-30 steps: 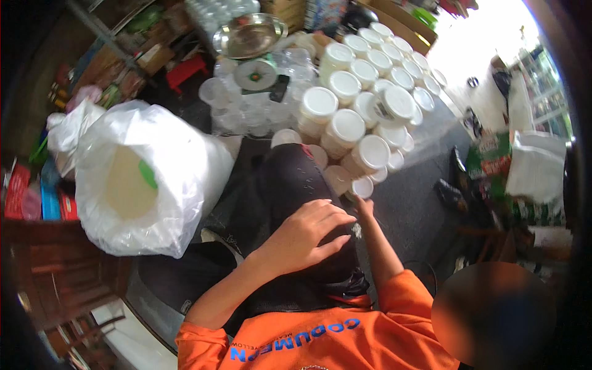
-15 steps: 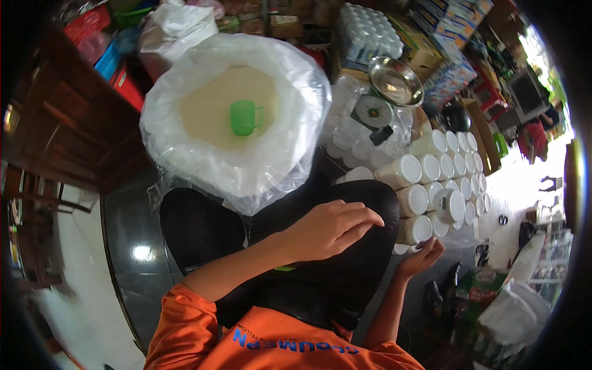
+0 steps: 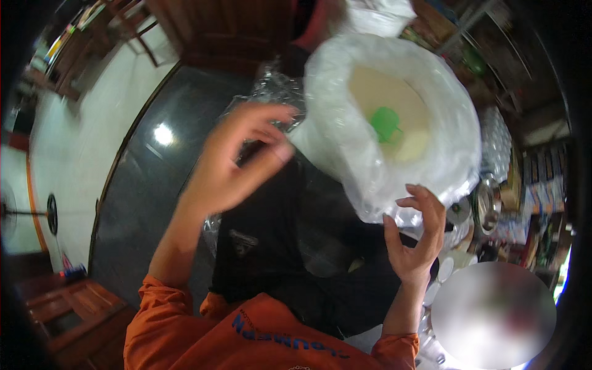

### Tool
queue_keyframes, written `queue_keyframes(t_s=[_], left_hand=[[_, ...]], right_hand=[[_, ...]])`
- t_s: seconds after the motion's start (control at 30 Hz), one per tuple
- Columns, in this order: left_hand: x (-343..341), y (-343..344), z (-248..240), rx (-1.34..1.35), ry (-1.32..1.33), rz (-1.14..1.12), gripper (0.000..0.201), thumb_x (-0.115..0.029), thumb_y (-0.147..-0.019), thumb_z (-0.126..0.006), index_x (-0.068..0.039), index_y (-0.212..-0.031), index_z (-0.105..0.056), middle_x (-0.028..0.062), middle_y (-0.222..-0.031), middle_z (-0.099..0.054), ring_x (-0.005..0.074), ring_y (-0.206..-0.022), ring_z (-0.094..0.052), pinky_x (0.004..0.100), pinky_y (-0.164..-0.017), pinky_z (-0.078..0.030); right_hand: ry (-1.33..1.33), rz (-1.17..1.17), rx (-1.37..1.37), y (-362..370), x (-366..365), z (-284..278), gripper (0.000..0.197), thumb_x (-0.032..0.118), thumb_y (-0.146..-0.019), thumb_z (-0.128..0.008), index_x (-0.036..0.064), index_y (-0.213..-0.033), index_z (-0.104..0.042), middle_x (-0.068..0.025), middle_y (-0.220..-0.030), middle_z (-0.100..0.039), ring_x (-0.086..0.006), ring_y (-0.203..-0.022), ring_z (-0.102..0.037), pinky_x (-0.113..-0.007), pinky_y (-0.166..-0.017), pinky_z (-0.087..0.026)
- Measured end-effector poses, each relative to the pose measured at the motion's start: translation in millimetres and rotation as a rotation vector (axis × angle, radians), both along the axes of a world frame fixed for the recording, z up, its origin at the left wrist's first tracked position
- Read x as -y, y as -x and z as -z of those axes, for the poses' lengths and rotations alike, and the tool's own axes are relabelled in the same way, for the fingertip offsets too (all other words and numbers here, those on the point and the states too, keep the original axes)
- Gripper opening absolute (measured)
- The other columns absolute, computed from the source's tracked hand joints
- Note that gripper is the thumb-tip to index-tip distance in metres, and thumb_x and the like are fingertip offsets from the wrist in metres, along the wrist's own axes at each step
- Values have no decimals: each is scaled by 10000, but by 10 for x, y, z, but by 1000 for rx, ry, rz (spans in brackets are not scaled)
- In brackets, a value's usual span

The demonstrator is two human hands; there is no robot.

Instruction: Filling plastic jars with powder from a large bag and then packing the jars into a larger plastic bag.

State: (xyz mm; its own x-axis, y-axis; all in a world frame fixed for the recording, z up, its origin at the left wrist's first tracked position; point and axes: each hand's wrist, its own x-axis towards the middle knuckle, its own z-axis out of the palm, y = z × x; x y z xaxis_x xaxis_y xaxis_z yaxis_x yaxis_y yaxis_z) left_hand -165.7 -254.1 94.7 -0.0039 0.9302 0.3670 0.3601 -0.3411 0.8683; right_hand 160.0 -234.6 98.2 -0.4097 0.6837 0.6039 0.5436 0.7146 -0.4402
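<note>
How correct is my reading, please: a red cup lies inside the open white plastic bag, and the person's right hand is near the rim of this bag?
Only the colour is wrong: the cup is green, as the head view shows. It does lie inside the open white plastic bag, and the right hand is near its rim.

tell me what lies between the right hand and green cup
The head view shows the white bag's near rim, then pale contents, between the right hand and green cup.
</note>
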Motion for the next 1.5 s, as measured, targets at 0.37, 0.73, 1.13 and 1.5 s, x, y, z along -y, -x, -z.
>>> queue_keyframes(t_s=[0.37, 0.73, 1.13, 1.5], left_hand=[[751, 1928, 3107, -381, 889, -313, 525, -430, -945, -697, -52, -1305, -643, 202, -1221, -716, 405, -1079, -694, 473, -931, -539], [761, 1622, 3799, -478, 726, -309, 793, -442, -955, -736, 78, -1483, -453, 298, -1482, -492, 483, -1406, -443, 521, -1161, -375], [-673, 381, 1313, 127, -102, -200, 389, -170, -1091, -566, 3, -1438, -538, 168, -1422, -574, 219, -1267, -589, 370, -1116, -443], [-95, -2026, -271, -24, -388, 837, 263, -77, -851, -710, -14, -1103, -671, 130, -975, -710, 277, -859, -695, 364, -793, -563]], right_hand=[[-52, 126, 111, 244, -114, 17, 290, 8, -883, -714, -17, -1168, -666, -180, -1074, -716, -341, -904, -678, -444, -868, -539], [-102, 213, 235, -1, 185, 27, 347, 55, -826, -780, 130, -1162, -734, -30, -965, -677, -193, -814, -678, -345, -798, -560], [284, 798, 259, -896, 915, 465, 368, 287, -952, -716, 153, -1291, -664, -111, -1355, -626, -344, -1316, -558, -475, -1111, -426], [502, 765, 135, -1499, 731, 609, 431, 492, -946, -662, 157, -1214, -709, -118, -1256, -693, -349, -1232, -616, -464, -1043, -467]])
